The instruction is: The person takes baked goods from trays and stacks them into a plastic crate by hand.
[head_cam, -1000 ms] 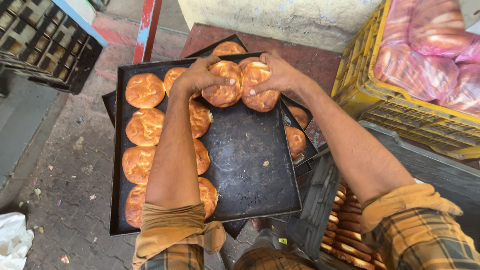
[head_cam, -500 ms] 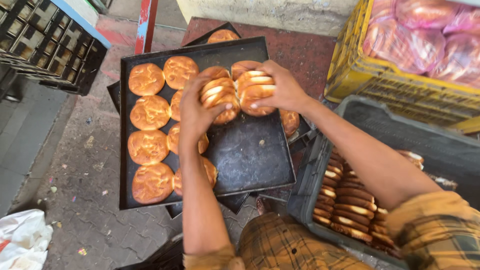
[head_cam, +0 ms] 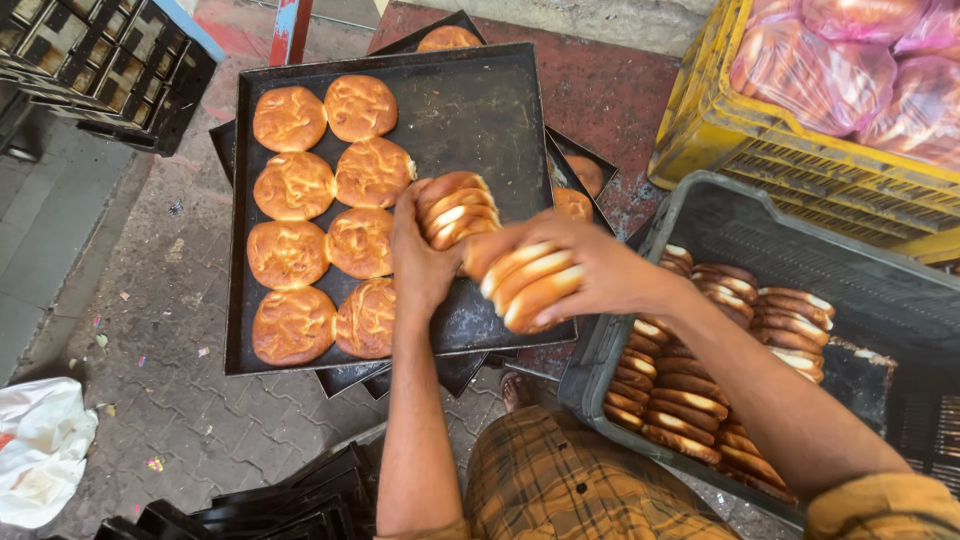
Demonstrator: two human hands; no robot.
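Over a black baking tray (head_cam: pixel 500 110) of round buns, the left hand (head_cam: pixel 420 265) grips a stack of buns (head_cam: pixel 455 208); the right hand (head_cam: pixel 590 275) holds another stack (head_cam: pixel 530 285) beside a grey crate (head_cam: pixel 880 290).

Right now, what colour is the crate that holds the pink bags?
Yellow; the crate shows in the head view.

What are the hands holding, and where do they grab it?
Each hand grips a small stack of round buns on edge. The left hand clasps its stack from below; the right hand wraps its stack from the side, fingers over the edges.
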